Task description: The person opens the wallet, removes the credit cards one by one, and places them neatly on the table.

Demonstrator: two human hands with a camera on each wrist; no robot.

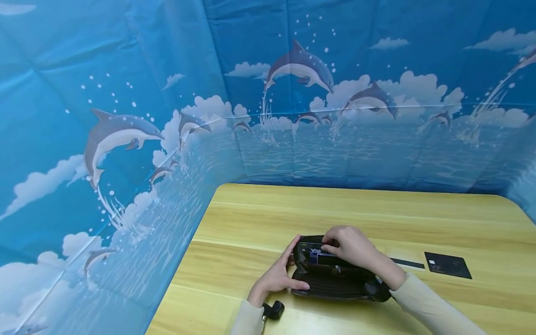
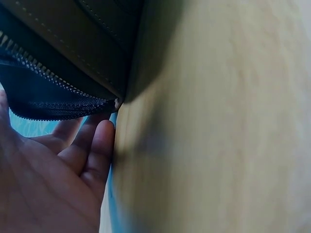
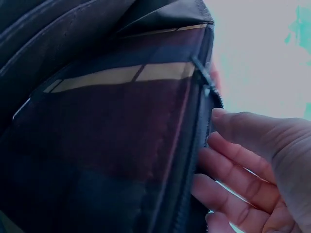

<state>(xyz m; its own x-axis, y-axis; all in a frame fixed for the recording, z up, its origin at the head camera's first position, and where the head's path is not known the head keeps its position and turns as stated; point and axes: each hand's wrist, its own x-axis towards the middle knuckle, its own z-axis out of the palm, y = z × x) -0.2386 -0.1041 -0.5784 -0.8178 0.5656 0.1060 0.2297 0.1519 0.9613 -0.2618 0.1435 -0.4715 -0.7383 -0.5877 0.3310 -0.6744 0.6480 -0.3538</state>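
A black zip-around wallet [image 1: 331, 289] lies spread open on the table, with card slots and a zipped pocket inside. My left hand [image 1: 276, 278] holds its left end, thumb on the near panel and fingers along the far panel's edge. In the left wrist view, fingertips [image 2: 103, 138] sit under the zipped corner. My right hand [image 1: 349, 244] grips the far panel's edge, thumb and bent fingers beside its zipper in the right wrist view. A dark card marked Vip [image 1: 315, 251] shows in a far slot, partly covered by the right hand.
A black VIP card [image 1: 448, 265] lies flat on the wooden table [image 1: 251, 209], right of the wallet. Beside it is a white card with a dark stripe [image 1: 408, 264], partly hidden by my right forearm. A blue dolphin-print sheet [image 1: 293, 149] hangs behind the table.
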